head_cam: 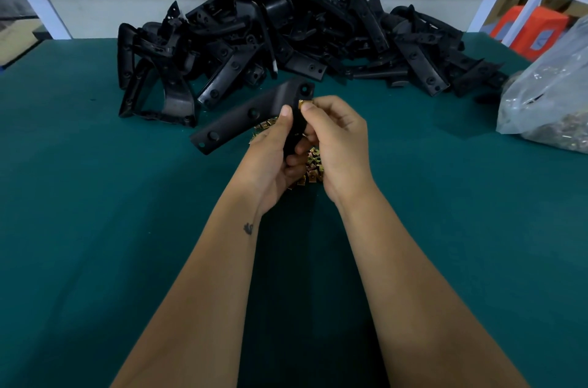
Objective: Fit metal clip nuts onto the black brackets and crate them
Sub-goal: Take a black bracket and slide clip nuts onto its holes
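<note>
Both your forearms reach forward from the bottom of the view and meet above the middle of the green table (95, 228), wrists close together. Your left hand (273, 162) is turned palm inward, its fingers curled round the lower leg of one black bracket (241, 117), thumb lying up along it; the bracket's long arm slants down to the left and its corner, with a round hole, points away from you. Your right hand (337, 146) sits just beside the left, fingers bent, with thumb and forefinger pinching a single brass-coloured clip nut (306, 103) against the bracket's edge near that corner. So you hold one bracket and one clip nut, both lifted off the table. Directly under your hands lies a small heap of loose clip nuts (313, 165), partly hidden by your fingers, too many and too overlapped to count. Beyond them, along the far edge of the table against the white wall, a large pile of black brackets (286, 38) sprawls left to right; they are tangled and dark, several dozen at a guess, with no exact count possible. At the right edge of the table rests one clear plastic bag (550, 95) holding more small metal pieces. Behind it stand two orange stools (534, 31).
</note>
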{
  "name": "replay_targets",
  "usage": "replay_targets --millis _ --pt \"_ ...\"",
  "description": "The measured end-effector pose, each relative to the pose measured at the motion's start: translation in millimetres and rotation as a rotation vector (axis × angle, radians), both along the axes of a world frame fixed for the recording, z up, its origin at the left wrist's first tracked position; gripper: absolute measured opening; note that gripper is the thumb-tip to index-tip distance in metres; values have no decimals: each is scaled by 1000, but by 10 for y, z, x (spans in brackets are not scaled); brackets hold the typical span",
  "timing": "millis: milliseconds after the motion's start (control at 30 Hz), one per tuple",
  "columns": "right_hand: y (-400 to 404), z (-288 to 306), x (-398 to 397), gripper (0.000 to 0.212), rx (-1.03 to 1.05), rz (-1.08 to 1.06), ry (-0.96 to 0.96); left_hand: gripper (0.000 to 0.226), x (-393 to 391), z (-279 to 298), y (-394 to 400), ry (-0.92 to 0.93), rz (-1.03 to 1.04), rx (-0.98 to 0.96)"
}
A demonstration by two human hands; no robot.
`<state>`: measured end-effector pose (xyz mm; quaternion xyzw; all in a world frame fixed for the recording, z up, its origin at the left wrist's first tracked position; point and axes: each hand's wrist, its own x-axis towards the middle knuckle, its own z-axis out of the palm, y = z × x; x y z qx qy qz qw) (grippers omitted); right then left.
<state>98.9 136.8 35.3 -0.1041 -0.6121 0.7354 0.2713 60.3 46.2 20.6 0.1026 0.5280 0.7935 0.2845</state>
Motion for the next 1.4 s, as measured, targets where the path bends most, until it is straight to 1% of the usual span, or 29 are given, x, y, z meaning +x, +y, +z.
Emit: replay_targets --millis 100,233,333,433,500,533,600,633,733,767,833,1033,1267,1333,1400 --pt "-19 6 -2 17 21 -42 0 43 -3 -9 27 -10 -3 26" --pt "-75 -24 3 12 130 -132 7 43 2 -11 42 -15 18 2" --pt "-85 -36 -6 11 109 -136 -4 44 2 7 28 -41 40 6" --pt "-53 -26 -4 15 79 -111 -11 41 1 31 15 -64 79 35" --pt "-47 -24 -1 15 103 -115 -8 39 3 47 4 -56 86 70" --pt "-47 -30 -2 13 151 -140 -5 38 8 56 0 -56 80 96" --pt "-48 -46 1 5 323 -242 1 37 20 61 -9 -69 63 144" --pt "-54 -52 7 5 407 -294 9 36 27 60 -10 -75 54 164" --pt "-82 -62 22 23 584 -371 14 33 42 62 -11 -68 33 184" --pt "-88 -62 22 26 624 -387 5 32 44 61 -15 -66 27 180" --pt "-96 -63 23 26 679 -427 0 33 50 60 -26 -67 12 175" --pt "-103 -56 37 23 700 -500 37 29 56 63 -8 -72 15 133" --pt "-82 -37 29 19 720 -506 70 33 38 41 11 -73 -21 146" --pt "-55 -35 25 19 711 -443 51 33 19 18 9 -50 3 136" --pt "-17 -47 28 23 746 -346 1 34 0 -1 5 -56 67 143"
